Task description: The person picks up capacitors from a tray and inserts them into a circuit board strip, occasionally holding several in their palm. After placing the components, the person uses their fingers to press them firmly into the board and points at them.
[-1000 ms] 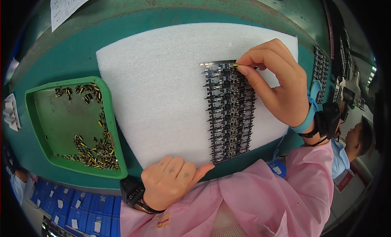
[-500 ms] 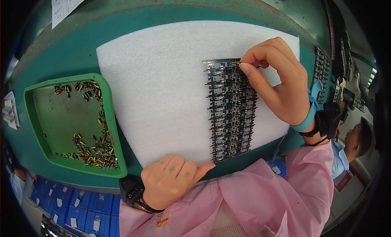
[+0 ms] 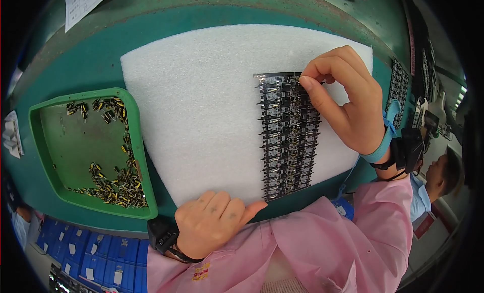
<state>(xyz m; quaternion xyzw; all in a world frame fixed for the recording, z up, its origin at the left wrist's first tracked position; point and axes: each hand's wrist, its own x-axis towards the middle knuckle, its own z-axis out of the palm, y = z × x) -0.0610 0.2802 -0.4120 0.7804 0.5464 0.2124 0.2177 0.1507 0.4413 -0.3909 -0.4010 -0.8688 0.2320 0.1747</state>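
Note:
A panel of small dark circuit boards (image 3: 288, 137) lies lengthwise on a white foam sheet (image 3: 201, 106). My right hand (image 3: 348, 94) is over the panel's far right corner, thumb and forefinger pinched together at its edge. Whatever is between those fingertips is too small or hidden to make out. At the foam's near edge rests my left hand (image 3: 214, 222), fingers curled under and thumb pointing right toward the panel's near end. Its palm side is hidden. To the left, a green tray (image 3: 135, 142) holds many small black-and-yellow capacitors (image 3: 121, 189) with wire leads, heaped mostly along its right and near sides.
More dark circuit panels (image 3: 397, 89) lie at the right side of the green table (image 3: 176, 28). A paper sheet (image 3: 83, 8) is at the far left. Blue bins (image 3: 113, 263) stand below left. Another person (image 3: 438, 177) is at the right.
A yellow bit seen at my right fingertips half a second ago is now out of sight. The right fingertips stay at the panel's far corner. My left hand has not visibly moved.

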